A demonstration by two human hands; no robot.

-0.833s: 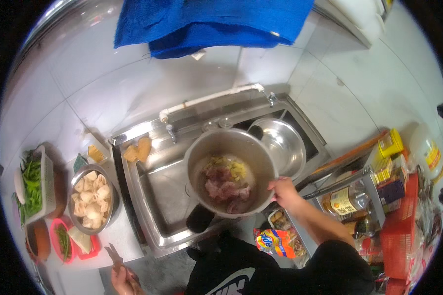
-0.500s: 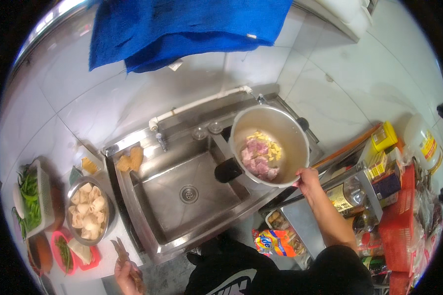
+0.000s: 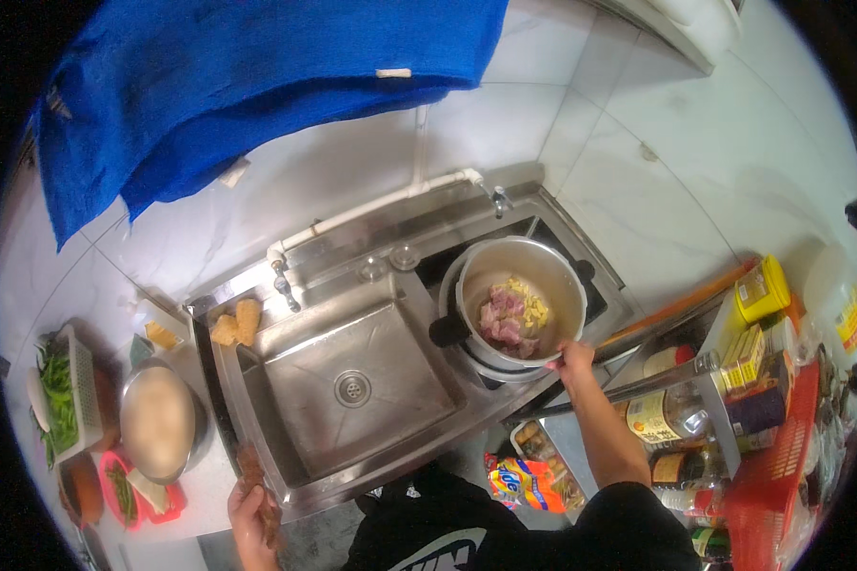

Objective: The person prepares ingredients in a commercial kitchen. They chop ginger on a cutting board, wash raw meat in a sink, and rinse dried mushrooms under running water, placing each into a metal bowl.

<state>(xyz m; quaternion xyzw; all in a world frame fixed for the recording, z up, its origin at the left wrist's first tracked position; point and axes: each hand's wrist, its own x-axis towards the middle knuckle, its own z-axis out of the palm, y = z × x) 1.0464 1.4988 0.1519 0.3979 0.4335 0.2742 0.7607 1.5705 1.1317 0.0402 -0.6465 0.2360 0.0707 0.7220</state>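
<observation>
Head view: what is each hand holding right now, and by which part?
The right hand grips the metal pot at its near rim. The left hand rests at the sink's front edge; whether it holds anything cannot be told.

Yellow-orange snack bag [image 3: 528, 482] beside labelled bottles [image 3: 659, 416]

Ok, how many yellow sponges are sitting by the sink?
2: both sponges sit side by side at the sink's back-left corner. More may be hidden.

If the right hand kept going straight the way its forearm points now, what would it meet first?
The right hand already grips the pot's near rim. Straight on lies the meat inside, though depth is hard to judge.
</observation>
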